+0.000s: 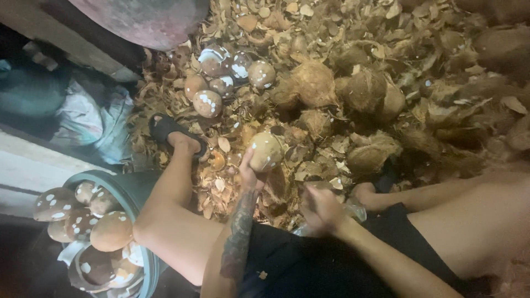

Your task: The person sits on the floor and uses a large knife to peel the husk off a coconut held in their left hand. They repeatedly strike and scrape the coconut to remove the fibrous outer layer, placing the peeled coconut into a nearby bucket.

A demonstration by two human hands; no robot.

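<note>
1. To your left a pale, crumpled sack (88, 118) lies against the wall, just beside the shell litter; no label shows on it.
2. Below it, by your left knee, a dark round tub (135, 193) holds husked coconuts (110, 230), brown with white patches.
3. Your left hand (249, 172) is raised with the tattooed forearm pointing away from you. Its fingers are curled round the underside of a peeled coconut (266, 151), which it holds above the ground litter in front of your knees.
4. Your right hand (323, 208) sits lower and nearer your lap, closed in a loose fist. It is blurred, and it may grip something, but you cannot tell what.
5. A cluster of peeled nuts (221, 77) lies on the floor beyond your sandalled left foot (176, 135).
6. Unhusked, hairy coconuts (342, 88) lie heaped ahead and to the right among dry husk chips (309, 22).
</note>
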